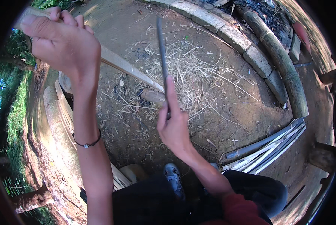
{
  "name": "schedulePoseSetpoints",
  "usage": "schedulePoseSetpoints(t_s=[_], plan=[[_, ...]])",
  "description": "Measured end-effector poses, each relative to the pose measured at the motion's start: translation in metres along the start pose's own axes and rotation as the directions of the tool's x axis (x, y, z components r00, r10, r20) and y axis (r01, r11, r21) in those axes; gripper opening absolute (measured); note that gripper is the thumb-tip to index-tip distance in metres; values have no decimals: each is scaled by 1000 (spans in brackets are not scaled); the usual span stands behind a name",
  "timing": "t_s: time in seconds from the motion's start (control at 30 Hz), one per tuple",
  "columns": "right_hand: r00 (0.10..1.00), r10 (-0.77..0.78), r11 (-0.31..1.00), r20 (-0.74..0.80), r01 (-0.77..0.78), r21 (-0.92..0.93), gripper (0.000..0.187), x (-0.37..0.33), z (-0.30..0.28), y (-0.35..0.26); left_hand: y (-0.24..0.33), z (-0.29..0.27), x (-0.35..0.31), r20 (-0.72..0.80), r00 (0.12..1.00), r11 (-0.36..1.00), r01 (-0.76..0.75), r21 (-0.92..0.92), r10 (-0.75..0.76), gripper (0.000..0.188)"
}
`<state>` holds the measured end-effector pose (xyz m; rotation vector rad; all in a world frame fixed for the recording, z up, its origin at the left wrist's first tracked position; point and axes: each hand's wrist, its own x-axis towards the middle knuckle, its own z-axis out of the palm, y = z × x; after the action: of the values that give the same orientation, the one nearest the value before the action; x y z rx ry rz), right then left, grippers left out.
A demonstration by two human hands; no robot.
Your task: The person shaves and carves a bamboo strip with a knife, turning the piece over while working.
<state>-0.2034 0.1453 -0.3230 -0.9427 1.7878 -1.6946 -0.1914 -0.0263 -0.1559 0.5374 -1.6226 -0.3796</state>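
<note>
My left hand (66,47), raised at the upper left, is wrapped round a long pale bamboo strip (128,68). The strip slants down to the right, and its lower end meets a short wooden block (153,96) on the ground. In my right hand (176,129), near the middle, is a knife (161,45) with a long, narrow dark blade pointing up and away. My index finger lies along the knife, whose handle is mostly hidden in my grip. The blade passes close by the strip's lower end; whether they touch I cannot tell.
Thin curly bamboo shavings (201,71) cover the dirt beyond my feet. Split strips (267,148) are bundled at the right. A stone border (233,39) and thick bamboo pole (275,48) curve along the far right. A log (57,120) lies at the left.
</note>
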Motion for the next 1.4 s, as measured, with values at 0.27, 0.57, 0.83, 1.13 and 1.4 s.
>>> schedulePoseSetpoints(t_s=[0.27, 0.57, 0.83, 1.13, 1.4], plan=[[1000, -11, 1000, 13, 11, 2, 68, 9, -4, 33, 5, 6, 1, -19, 1000, 996, 22, -90, -23, 64], [993, 83, 989, 82, -72, -126, 73, -16, 23, 87, 6, 28, 0, 48, 990, 987, -134, 89, 130, 68], [999, -30, 995, -23, 32, 90, 63, 27, -14, -8, 9, 10, -5, 51, 999, 1000, 11, -13, -10, 69], [997, 61, 998, 46, -60, -29, 67, -17, 16, 68, 18, 17, -11, 96, 995, 998, 37, -50, -32, 68], [989, -125, 980, -81, 136, 146, 62, 31, -46, -47, 8, 0, -9, 154, 988, 1000, -12, 6, 11, 65]])
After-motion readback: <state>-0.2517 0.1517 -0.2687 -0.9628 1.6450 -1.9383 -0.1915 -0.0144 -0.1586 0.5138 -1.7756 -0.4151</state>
